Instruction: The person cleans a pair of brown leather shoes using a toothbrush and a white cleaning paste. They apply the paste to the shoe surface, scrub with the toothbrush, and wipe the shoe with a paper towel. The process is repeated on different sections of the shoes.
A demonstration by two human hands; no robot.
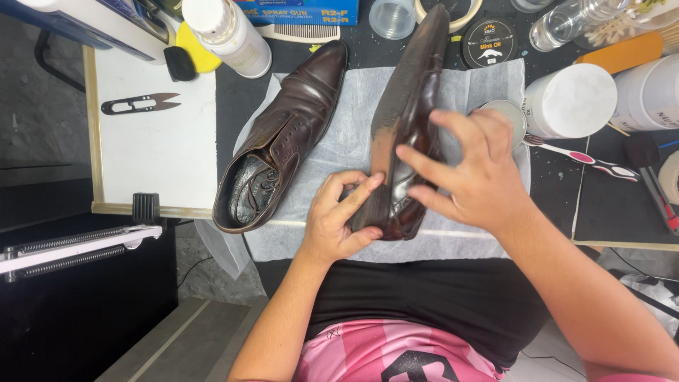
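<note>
A dark brown leather shoe [407, 92] stands on its side on a sheet of white paper [353, 106], sole turned left. My left hand [338, 219] grips its heel end from the left. My right hand [470, 173] rests against the shoe's upper, with the index and middle fingers pressed on the leather and the other fingers spread. A second brown shoe [293, 120] lies upright on the paper to the left, opening toward me, untouched.
An open tin [508, 117] sits just behind my right hand, a closed round black tin [489, 42] beyond it. White bottles [569, 99] and a toothbrush [587, 159] are at the right. Thread snips [138, 105] lie on a white board [155, 148] at the left.
</note>
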